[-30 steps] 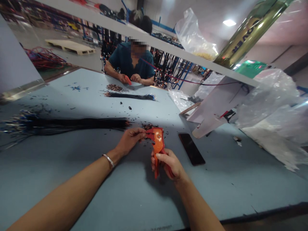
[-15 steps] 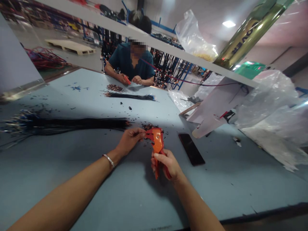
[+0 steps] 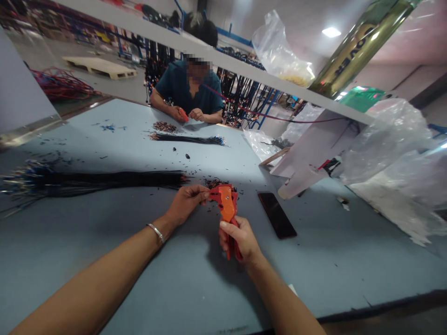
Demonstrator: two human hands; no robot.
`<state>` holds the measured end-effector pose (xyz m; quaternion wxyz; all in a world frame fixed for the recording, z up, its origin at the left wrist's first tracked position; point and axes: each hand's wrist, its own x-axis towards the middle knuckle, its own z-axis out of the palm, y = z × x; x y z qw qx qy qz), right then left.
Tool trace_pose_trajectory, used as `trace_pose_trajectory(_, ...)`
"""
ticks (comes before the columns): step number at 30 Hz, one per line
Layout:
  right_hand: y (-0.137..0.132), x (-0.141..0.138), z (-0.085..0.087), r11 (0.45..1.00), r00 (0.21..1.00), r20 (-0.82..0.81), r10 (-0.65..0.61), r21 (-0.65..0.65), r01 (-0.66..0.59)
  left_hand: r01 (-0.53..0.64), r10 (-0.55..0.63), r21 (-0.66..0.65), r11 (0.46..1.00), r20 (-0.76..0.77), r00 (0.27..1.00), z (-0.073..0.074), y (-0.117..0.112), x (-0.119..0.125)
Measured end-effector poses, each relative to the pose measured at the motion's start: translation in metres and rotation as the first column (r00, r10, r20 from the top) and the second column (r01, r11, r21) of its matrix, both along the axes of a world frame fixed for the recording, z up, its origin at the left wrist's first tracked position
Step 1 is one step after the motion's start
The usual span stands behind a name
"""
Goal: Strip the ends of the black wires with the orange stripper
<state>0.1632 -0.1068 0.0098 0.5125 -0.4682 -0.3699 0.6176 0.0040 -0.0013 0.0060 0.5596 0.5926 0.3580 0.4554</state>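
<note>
My right hand (image 3: 240, 239) is wrapped round the handles of an orange wire stripper (image 3: 226, 205), its head pointing away from me. My left hand (image 3: 185, 202) is pinched at the tool's jaw, fingers together on something thin that I cannot make out. A silver bracelet (image 3: 156, 231) sits on my left wrist. A long bundle of black wires (image 3: 104, 179) lies on the blue-grey table (image 3: 87, 260) just left of my left hand. Small dark scraps (image 3: 214, 182) are heaped behind the stripper.
A black phone (image 3: 277, 215) lies flat right of the tool. Clear plastic bags (image 3: 394, 153) and white card pile up at the right. Across the table a person in a dark shirt (image 3: 188, 86) works with a second wire bundle (image 3: 188, 138). A grey rail (image 3: 209, 56) crosses overhead.
My right hand has squeezed the stripper handles closer together. Both hands stay at the same spot on the table.
</note>
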Motion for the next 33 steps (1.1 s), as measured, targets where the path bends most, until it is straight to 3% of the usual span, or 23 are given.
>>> trace_pose_trajectory(7, 0.001, 0.005, 0.001, 0.996, 0.998, -0.064, 0.012, -0.083, -0.018, -0.024, 0.040, 0.094, 0.995, -0.165, 0.985, -0.002, 0.001, 0.004)
trace_pose_trajectory(11, 0.003, 0.014, 0.003, 0.990, 0.993, -0.116, -0.021, -0.144, 0.005, -0.112, 0.164, 0.195, 0.974, -0.280, 0.946, -0.006, 0.004, 0.003)
trace_pose_trajectory(14, 0.006, 0.023, 0.007, 0.986, 0.979, -0.157, -0.126, -0.132, 0.106, -0.190, 0.234, 0.191, 0.963, -0.251, 0.939, -0.012, 0.008, 0.002)
trace_pose_trajectory(16, 0.007, 0.027, 0.011, 0.983, 0.974, -0.163, -0.159, -0.122, 0.140, -0.186, 0.219, 0.164, 0.969, -0.214, 0.952, -0.014, 0.009, 0.001)
trace_pose_trajectory(22, 0.004, 0.020, 0.010, 0.997, 0.993, -0.117, 0.022, -0.065, -0.030, -0.149, 0.160, 0.099, 0.984, -0.117, 0.980, -0.005, 0.002, 0.001)
trace_pose_trajectory(27, 0.002, 0.019, 0.006, 0.997, 0.999, -0.004, 0.052, -0.050, -0.052, -0.103, 0.107, 0.065, 0.993, -0.059, 0.993, 0.000, -0.002, 0.001)
trace_pose_trajectory(30, 0.000, 0.020, 0.011, 0.998, 0.979, 0.198, 0.037, 0.038, -0.045, -0.088, 0.090, 0.036, 0.995, -0.045, 0.995, -0.001, -0.002, 0.002)
trace_pose_trajectory(33, -0.002, 0.020, 0.016, 0.974, 0.826, 0.557, -0.084, 0.222, -0.051, -0.065, 0.066, 0.011, 0.998, -0.040, 0.997, -0.001, -0.001, 0.002)
